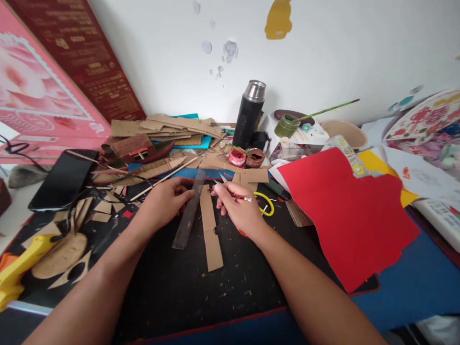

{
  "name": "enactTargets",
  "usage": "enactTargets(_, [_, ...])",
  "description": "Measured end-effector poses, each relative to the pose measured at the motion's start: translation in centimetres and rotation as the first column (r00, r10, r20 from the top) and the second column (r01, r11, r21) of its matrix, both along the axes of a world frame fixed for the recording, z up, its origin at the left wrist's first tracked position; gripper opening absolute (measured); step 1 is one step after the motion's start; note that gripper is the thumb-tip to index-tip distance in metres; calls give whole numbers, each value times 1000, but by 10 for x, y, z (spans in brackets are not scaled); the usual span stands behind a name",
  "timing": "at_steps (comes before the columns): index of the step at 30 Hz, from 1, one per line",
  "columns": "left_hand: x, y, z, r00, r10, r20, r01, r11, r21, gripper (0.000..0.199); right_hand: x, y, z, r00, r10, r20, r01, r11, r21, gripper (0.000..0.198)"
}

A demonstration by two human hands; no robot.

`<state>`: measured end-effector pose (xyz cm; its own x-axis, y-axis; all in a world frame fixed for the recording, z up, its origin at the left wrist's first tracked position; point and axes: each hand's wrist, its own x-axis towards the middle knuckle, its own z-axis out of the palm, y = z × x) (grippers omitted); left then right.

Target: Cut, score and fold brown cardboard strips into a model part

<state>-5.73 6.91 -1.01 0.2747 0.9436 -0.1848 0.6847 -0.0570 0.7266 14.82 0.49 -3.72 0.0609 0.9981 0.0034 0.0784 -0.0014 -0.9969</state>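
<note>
My left hand [167, 201] is closed at the left edge of a dark, flat ruler [187, 218], thumb and fingertips on it. To the right of the ruler lies a narrow cardboard strip [212, 235] with a small notch in its right edge. A slim red-and-black pencil [240, 197] with a pale end is pinched in my right hand [241, 206], its tip near the strip's upper end. Behind that hand are scissors [266, 207] with a yellow handle loop, partly hidden; their blades point away to the left.
A black cutting mat [165, 292] covers the work area. Cardboard scraps [102, 211], a phone [63, 179] and a yellow glue gun [27, 263] lie left. Behind stand a black thermos [247, 117] and paint jars [237, 157]. Red sheet [348, 215] lies right.
</note>
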Motion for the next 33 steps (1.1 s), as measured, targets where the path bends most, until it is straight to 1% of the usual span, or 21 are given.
enactTargets(4, [0,1,-2,1000,4,5,-4,1000,22,45,0,0,0,1000,-5,6,5,1000,6,46])
enactTargets(7, [-1,2,-3,1000,6,10,-7,1000,16,47,-1,0,-1,1000,-13,-7,13,1000,13,47])
enactTargets(14, [-1,3,-2,1000,-11,-4,11,1000,6,47,-2,-1,-2,999,-22,-32,23,999,30,43])
enactTargets(23, [-2,4,-5,1000,-24,-18,25,1000,16,47,-1,-1,-2,1000,-19,-8,19,999,32,44])
enactTargets(33, [2,-1,1,998,-32,-57,35,999,41,48,-1,-1,-1,1000,-6,-24,7,999,32,40])
